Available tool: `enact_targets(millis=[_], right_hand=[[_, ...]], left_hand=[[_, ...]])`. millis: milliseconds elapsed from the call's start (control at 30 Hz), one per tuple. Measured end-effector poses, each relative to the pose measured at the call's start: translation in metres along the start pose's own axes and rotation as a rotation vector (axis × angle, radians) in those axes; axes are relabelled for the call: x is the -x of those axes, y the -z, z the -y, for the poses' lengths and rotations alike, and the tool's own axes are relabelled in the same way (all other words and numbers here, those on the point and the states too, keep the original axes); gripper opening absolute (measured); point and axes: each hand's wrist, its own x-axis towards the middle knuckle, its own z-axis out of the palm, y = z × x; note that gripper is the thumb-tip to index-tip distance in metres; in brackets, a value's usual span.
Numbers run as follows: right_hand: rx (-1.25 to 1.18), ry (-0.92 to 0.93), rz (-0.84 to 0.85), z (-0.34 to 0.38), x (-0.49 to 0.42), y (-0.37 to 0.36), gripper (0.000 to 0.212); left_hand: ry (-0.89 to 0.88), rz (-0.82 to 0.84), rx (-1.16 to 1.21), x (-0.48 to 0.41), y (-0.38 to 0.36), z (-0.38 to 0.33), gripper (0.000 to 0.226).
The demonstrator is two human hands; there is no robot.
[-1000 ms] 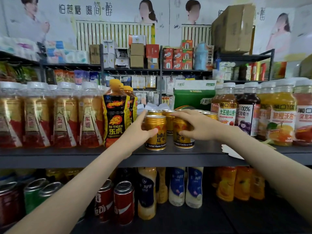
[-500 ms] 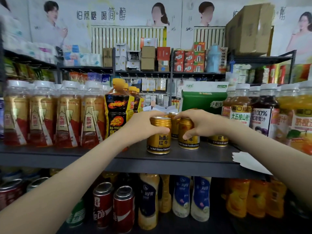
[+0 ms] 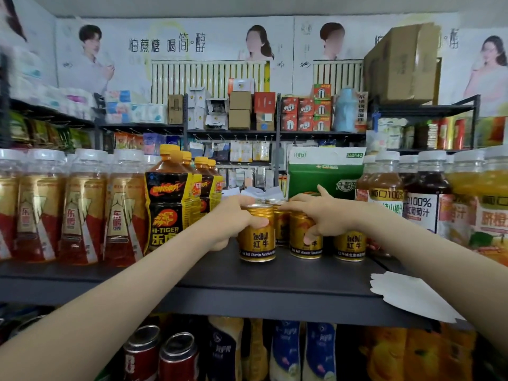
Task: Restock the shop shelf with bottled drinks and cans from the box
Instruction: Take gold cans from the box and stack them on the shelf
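Note:
Several gold Red Bull cans stand on the dark shelf (image 3: 275, 281) in the middle. My left hand (image 3: 233, 218) grips the front left gold can (image 3: 257, 240), thumb across its front, fingers round its left side. My right hand (image 3: 319, 213) holds the gold can beside it (image 3: 299, 243), thumb down its front and fingers over its top. A third gold can (image 3: 349, 244) stands free to the right. More gold cans sit behind, mostly hidden by my hands.
Black and yellow Hi-Tiger bottles (image 3: 167, 204) and red-gold bottles (image 3: 82, 213) fill the shelf's left. Juice bottles (image 3: 420, 199) crowd the right, with a green carton (image 3: 324, 174) behind. A white paper (image 3: 406, 295) lies at the shelf's right edge. Cans and bottles line the lower shelf.
The view has shifted so the shelf sits lower and closer. Both hands stay on their gold cans, and the two cans stand a little further apart than before.

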Motion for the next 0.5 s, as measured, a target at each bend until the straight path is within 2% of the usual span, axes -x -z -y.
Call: enact_targets(millis=[133, 300, 400, 500], right_hand=[[-0.052, 0.009, 0.010, -0.011, 0.006, 0.002, 0.089], [-0.087, 0.003, -0.034, -0.020, 0.009, 0.001, 0.092], [-0.057, -0.034, -0.035, -0.025, 0.008, -0.002, 0.093], [-0.057, -0.076, -0.042, -0.030, 0.010, -0.007, 0.090]], left_hand=[[-0.017, 0.095, -0.031, -0.008, -0.009, 0.001, 0.047], [-0.064, 0.148, -0.109, -0.012, -0.014, 0.000, 0.063], [-0.134, 0.136, -0.394, -0.012, -0.012, -0.003, 0.071], [-0.291, 0.013, -0.698, -0.011, -0.012, -0.005, 0.069]])
